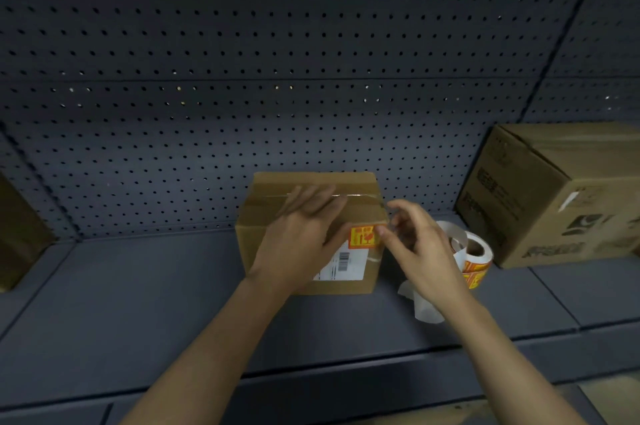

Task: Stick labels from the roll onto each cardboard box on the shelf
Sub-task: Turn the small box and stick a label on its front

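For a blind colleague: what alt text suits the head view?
Two bare hands work on a small cardboard box on a dark shelf: the left hand lies flat on top, the right hand pinches an orange label at the box's right edge. A label roll and a larger box stand to its right.

I could not read any word. The small box carried an orange label with red symbols and a white label with a barcode. The dark print on the big box was too blurred.
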Demonstrator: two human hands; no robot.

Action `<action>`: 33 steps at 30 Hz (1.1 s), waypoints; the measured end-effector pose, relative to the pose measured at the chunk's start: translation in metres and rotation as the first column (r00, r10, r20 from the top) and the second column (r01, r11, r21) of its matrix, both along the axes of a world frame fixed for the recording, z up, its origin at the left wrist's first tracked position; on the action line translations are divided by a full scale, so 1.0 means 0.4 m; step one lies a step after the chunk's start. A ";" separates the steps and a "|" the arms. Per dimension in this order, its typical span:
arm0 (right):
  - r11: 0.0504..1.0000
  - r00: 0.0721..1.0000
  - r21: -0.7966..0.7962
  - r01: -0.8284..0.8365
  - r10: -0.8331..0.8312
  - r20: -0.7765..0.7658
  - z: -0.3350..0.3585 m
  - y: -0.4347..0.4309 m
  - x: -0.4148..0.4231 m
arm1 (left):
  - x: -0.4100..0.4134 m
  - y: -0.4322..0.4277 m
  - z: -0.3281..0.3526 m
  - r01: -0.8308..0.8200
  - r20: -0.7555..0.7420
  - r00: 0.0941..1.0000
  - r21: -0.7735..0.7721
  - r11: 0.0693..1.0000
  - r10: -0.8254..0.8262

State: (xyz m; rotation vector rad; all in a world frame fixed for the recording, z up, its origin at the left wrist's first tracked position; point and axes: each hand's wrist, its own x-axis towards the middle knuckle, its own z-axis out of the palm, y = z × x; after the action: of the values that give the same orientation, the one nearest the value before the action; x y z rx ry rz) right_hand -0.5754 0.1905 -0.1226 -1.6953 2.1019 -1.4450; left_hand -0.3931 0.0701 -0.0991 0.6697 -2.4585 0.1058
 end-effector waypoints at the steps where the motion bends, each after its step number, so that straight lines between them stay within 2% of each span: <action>1: 1.000 1.000 -0.003 0.003 -0.003 0.027 0.002 0.000 0.000 | 0.015 -0.003 0.012 -0.014 -0.044 0.999 -0.007 1.000 0.014; 3: 1.000 0.996 -0.006 0.014 -0.013 0.092 0.004 -0.001 0.003 | 0.052 -0.014 0.030 -0.051 -0.163 0.985 0.032 0.998 0.055; 6: 1.000 0.979 0.016 0.022 -0.025 0.204 -0.005 0.001 0.012 | 0.113 -0.017 0.040 -0.095 -0.291 0.939 0.292 0.952 0.183; 10: 0.998 0.886 0.051 -0.039 0.011 0.464 -0.027 -0.002 0.035 | 0.173 -0.016 -0.015 -0.063 -0.295 0.888 0.682 0.728 0.353; 12: 0.995 0.842 0.046 -0.087 0.049 0.538 -0.040 -0.006 0.048 | 0.185 -0.020 -0.043 -0.008 -0.296 0.866 0.799 0.602 0.404; 15: 0.989 0.840 0.046 -0.144 0.097 0.534 -0.059 -0.012 0.066 | 0.183 -0.019 -0.078 0.111 -0.332 0.824 0.889 0.444 0.459; 19: 0.995 0.877 0.023 -0.095 0.072 0.475 -0.057 -0.017 0.090 | 0.181 -0.033 -0.107 0.131 -0.357 0.821 0.877 0.463 0.445; 25: 0.995 0.880 -0.099 0.004 0.044 0.472 -0.017 -0.003 0.120 | 0.190 -0.037 -0.047 0.281 -0.517 0.774 0.798 0.534 0.366; 33: 0.924 0.915 -0.298 0.242 -0.115 0.387 0.091 0.055 0.119 | 0.111 -0.044 0.055 0.439 -0.612 0.769 0.716 0.543 0.184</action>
State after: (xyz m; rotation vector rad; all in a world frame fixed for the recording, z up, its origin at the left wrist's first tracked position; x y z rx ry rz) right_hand -0.5279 0.2127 -0.0864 -1.2035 1.9270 -2.0955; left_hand -0.3489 0.0523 -0.0772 0.7067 -1.7308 -1.2707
